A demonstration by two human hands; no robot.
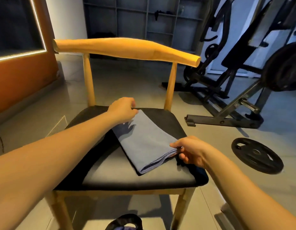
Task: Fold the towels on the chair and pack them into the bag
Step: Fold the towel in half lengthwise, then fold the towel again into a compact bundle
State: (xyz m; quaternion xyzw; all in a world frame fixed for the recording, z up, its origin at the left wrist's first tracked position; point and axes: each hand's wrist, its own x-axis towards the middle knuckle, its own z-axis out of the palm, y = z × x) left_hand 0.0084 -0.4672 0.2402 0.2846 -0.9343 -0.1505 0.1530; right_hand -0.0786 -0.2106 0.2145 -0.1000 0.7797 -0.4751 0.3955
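Head view shows a grey-blue folded cloth towel [144,140] lying slantwise on the black padded seat of a wooden chair [127,47]. The left hand [122,110] holds its far end, with the fingers curled over the edge. The right hand [190,151] pinches the layered near corner between thumb and fingers. A black bag [125,221] (only its top shows) is on the floor below the seat.

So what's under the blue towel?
The blue towel lies on the chair's black seat. Something dark, maybe another cloth, pokes out beside the right hand. How far it runs underneath is covered.
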